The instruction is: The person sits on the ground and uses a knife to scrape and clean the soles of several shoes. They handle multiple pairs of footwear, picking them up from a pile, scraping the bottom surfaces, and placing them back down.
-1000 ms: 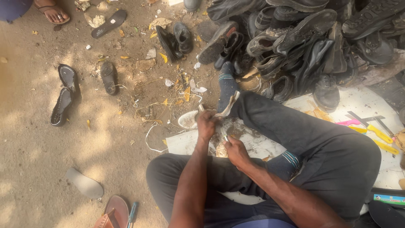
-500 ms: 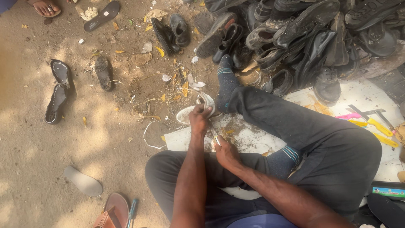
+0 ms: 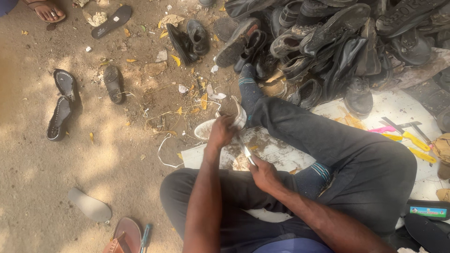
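I sit on the ground with my legs in dark trousers. My left hand [image 3: 221, 131] grips a pale shoe sole [image 3: 206, 129] that rests on a white board [image 3: 272, 150]. Just behind it, my right hand [image 3: 263, 173] holds a small knife [image 3: 245, 152] whose blade points toward the sole. My foot in a blue sock [image 3: 248, 89] lies beyond the sole. Scrapings and dark debris litter the board around both hands.
A heap of dark worn shoes [image 3: 328, 42] fills the upper right. Loose soles and sandals [image 3: 63, 103] lie on the sandy ground at left. Yellow-handled tools [image 3: 412, 140] rest on the board at right. Another person's sandalled foot [image 3: 47, 10] shows at top left.
Between the frames my view drifts a little, so the scene sits slightly differently in each. Both hands stay together at the sole, with small working movements of the knife.
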